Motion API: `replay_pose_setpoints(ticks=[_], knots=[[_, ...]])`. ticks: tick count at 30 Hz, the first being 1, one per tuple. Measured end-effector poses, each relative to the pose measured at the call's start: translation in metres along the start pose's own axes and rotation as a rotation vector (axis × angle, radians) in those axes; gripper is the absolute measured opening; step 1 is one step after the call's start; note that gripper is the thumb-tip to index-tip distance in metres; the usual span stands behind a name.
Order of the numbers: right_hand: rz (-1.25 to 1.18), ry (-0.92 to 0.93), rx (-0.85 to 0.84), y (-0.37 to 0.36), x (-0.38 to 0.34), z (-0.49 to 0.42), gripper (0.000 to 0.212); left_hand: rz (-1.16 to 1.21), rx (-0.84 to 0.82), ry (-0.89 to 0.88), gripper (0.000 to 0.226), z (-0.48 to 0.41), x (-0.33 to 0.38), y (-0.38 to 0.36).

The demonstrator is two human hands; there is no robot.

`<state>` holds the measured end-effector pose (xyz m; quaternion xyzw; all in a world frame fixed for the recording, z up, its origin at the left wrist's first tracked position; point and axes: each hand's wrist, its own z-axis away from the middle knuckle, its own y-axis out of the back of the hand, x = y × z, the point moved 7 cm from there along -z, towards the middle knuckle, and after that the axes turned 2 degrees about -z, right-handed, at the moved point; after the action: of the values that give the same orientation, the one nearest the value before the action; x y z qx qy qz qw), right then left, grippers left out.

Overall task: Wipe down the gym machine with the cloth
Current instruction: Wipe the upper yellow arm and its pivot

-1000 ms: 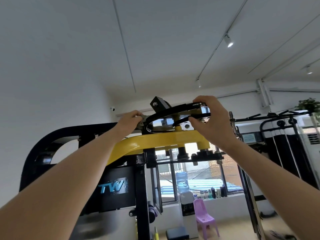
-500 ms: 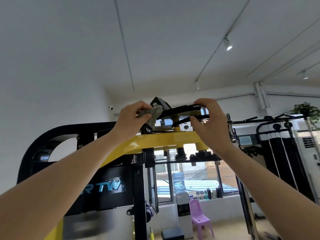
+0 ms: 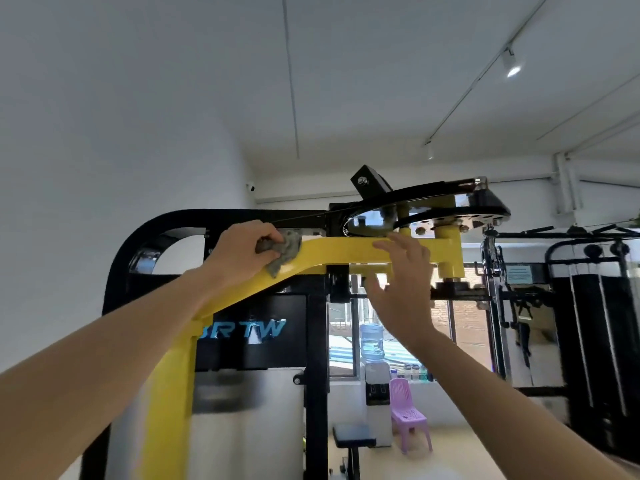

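left hand [image 3: 242, 252] — fingers curled round grey cloth [image 3: 285, 251], pressing it onto bend of yellow arm [image 3: 339, 252] of gym machine [image 3: 145, 230], bunched for scrubbing pressure, I judge | right hand [image 3: 401, 289] — fingers spread, gripping nothing, by arm's lower edge, probably bracing; contact unclear | hands well apart

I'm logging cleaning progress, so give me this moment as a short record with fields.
Left hand: grips the cloth, pressing it on the yellow arm
Right hand: open, fingers spread before the yellow arm; contact unclear
Cloth: grey, crumpled
Frame: black, blue lettering on a panel
Behind: purple chair, water bottle
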<state>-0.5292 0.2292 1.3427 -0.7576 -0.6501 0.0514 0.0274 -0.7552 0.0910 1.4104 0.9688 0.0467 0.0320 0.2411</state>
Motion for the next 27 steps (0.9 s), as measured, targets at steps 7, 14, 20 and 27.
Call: replay_pose_setpoints(ticks=[7, 14, 20, 27], knots=[[-0.212, -0.054, -0.421, -0.092, -0.038, 0.0, 0.053, 0.112, -0.061, 0.019, 0.015, 0.019, -0.021, 0.021], [-0.224, 0.092, -0.417, -0.136, -0.079, -0.017, 0.034, 0.274, -0.001, 0.055, 0.019, 0.027, -0.026, 0.018], [-0.056, 0.289, -0.426, -0.128, -0.07, -0.024, 0.015, 0.029, -0.084, -0.111, 0.012, 0.03, -0.02, 0.009], [0.007, 0.289, -0.332, -0.11, -0.042, -0.036, 0.015, -0.132, 0.005, -0.287, 0.014, 0.004, 0.025, -0.011]])
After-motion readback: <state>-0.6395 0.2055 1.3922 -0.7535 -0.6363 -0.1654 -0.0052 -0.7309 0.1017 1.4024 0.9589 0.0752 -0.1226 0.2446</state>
